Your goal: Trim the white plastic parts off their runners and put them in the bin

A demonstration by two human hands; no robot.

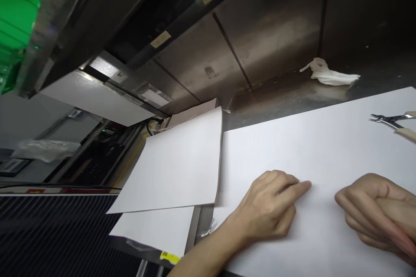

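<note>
My left hand (pixel 271 205) rests on a large white sheet (pixel 325 138) that covers the worktop. Its index finger stretches out with the tip at the sheet, while the other fingers are bent; no object shows in it. To the right, my right hand (pixel 373 214) is closed, fingers curled inward. Whatever it may hold is hidden by the fingers. Beyond the right hand lies a pair of nippers (pixel 390 120) on the sheet, jaws pointing left and handles partly out of view.
Left of my hands lie stacked white sheets (pixel 182 169), curled at the edge. A crumpled white cloth or tissue (pixel 333 74) sits near the metal back panel (pixel 273 47). A dark shelf edge (pixel 191 4) with labels hangs above. A green bin (pixel 19 17) shows at upper left.
</note>
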